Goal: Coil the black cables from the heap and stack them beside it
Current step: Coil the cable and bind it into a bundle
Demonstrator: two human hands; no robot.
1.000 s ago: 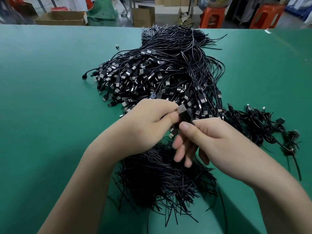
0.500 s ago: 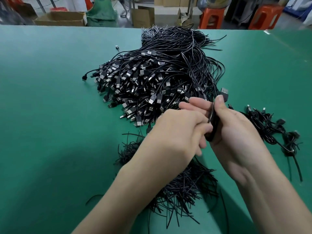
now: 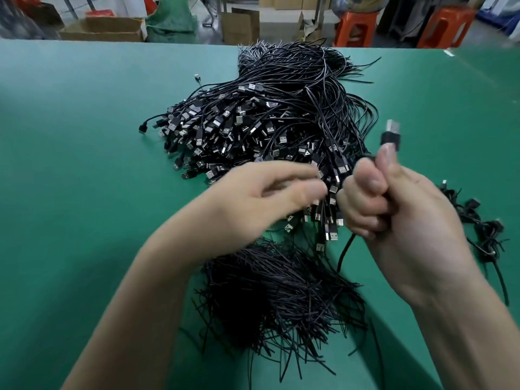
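Now R hand [image 3: 394, 209] fisted round bunched cable [image 3: 345, 249], plug [image 3: 392, 128] poking up, just right of heap [image 3: 267, 122]. L hand [image 3: 261, 198] loose, empty, blurred. Cable prob light, limp, springy; grip mid-coil, not plug.

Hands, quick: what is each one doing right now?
Left hand: open, fingers loose, nothing visibly held; it is blurred.
Right hand: closed round a black cable.

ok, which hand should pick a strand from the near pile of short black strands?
Left, probably. The left hand is open and empty, just beyond the pile of short black strands. The right hand is fisted round the cable, its USB plug sticking out on top.
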